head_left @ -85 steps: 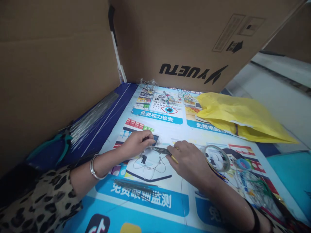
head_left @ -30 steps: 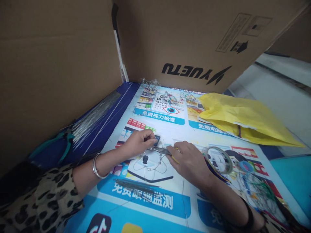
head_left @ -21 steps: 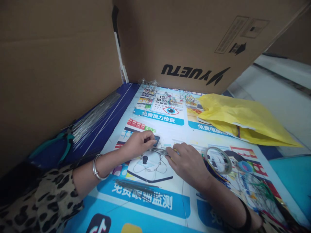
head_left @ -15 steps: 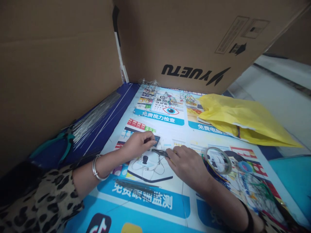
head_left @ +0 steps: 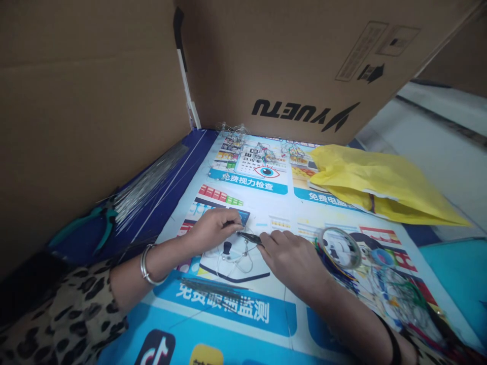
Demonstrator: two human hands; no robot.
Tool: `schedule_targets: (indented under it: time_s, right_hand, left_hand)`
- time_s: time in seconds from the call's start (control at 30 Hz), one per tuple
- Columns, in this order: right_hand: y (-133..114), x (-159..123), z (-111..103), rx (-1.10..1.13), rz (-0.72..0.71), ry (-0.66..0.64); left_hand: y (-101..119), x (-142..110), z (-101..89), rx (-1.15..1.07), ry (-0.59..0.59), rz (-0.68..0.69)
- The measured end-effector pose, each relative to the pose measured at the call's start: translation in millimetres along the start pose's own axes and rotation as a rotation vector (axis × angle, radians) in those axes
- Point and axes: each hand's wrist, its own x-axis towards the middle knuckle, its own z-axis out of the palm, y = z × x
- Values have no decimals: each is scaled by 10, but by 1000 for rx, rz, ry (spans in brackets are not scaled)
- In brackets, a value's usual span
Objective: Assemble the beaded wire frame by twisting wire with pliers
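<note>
My right hand (head_left: 287, 251) is wrapped round a pair of dark-nosed pliers (head_left: 249, 236), whose tip points left. The handles are mostly hidden in the palm. My left hand (head_left: 216, 228) pinches a thin wire piece with small round beads (head_left: 233, 256), right at the pliers' tip. Loops of this beaded wire hang below both hands over the printed sheet. Just in front of them lies a bundle of thin dark wires (head_left: 213, 286).
Teal-handled pliers (head_left: 104, 225) and a sheaf of straight wires (head_left: 146, 185) lie at left. A tape roll (head_left: 340, 247), tangled cords (head_left: 399, 299) and a yellow bag (head_left: 384, 185) are at right. Cardboard walls (head_left: 297, 56) stand behind. More tangled wire (head_left: 234, 133) lies at the back.
Both hands stay close together with the same grips. The pliers' tip has shifted slightly at the left fingertips, and the hanging beaded loops have swung a little.
</note>
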Motion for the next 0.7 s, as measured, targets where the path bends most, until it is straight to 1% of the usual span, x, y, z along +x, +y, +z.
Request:
schedule_targets:
  time_s: [0.13, 0.27, 0.4, 0.5, 0.7]
  right_hand:
    - [-14, 4, -14, -4, 18, -18]
    - [-23, 8, -28, -3, 25, -40]
    - [-29, 14, -44, 9, 50, -77]
    - [-27, 18, -52, 15, 54, -90]
    - [-12, 10, -43, 36, 63, -78]
  left_hand:
    - [-4, -17, -9, 115, -14, 119]
    - [-8, -43, -27, 221, -75, 276]
    - [-16, -55, -40, 325, -121, 347]
    - [-38, -49, -38, 275, -121, 330]
    - [-35, -20, -53, 115, -92, 164]
